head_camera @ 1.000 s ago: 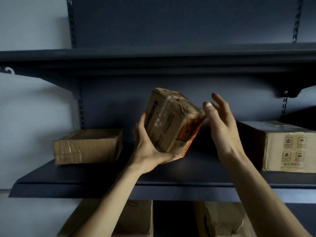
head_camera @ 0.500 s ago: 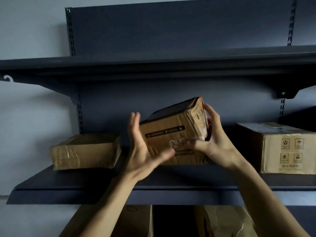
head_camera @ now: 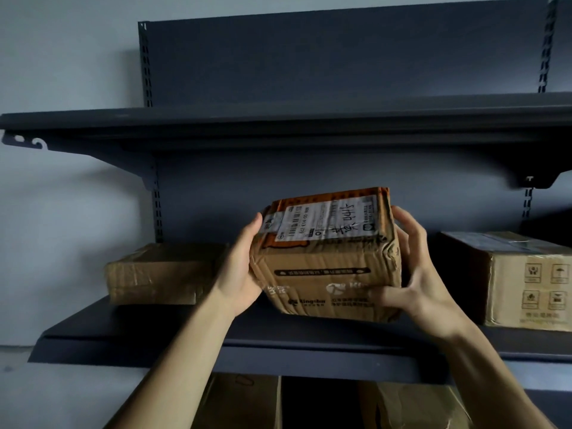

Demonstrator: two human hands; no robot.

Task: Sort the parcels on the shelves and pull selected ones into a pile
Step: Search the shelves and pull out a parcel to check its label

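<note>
Crumpled brown cardboard parcel (head_camera: 328, 274), orange printed top, white shipping label with barcode and black handwriting across the top. Held up between both hands, centre of view, in front of the bay over the dark grey metal middle shelf (head_camera: 185, 339). Top face tipped toward the camera. Cannot tell whether its underside touches the shelf.

Left hand (head_camera: 240, 274): palm flat against the parcel's left side, thumb up along the top left corner, other fingers hidden behind or under the box. Grasping the parcel.

Right hand (head_camera: 414, 274): thumb laid across the lower front face, fingers spread up the right side. Also grasping the parcel.

On the same shelf, left of the parcel: flat brown cardboard box (head_camera: 161, 274), taped, lying level, partly behind the left wrist. Right of the parcel: larger brown cardboard carton (head_camera: 526, 280), tape on top, four handling symbols printed on its front, cut off by the frame edge. Both stand apart from the held parcel.

Above: dark grey upper shelf (head_camera: 278, 119) on brackets, slotted uprights, dark back panel. Pale wall (head_camera: 62, 212) to the left.

Below the middle shelf: two more brown cardboard boxes, one left (head_camera: 244, 400), one creased at right (head_camera: 414, 407), partly hidden by the forearms.
</note>
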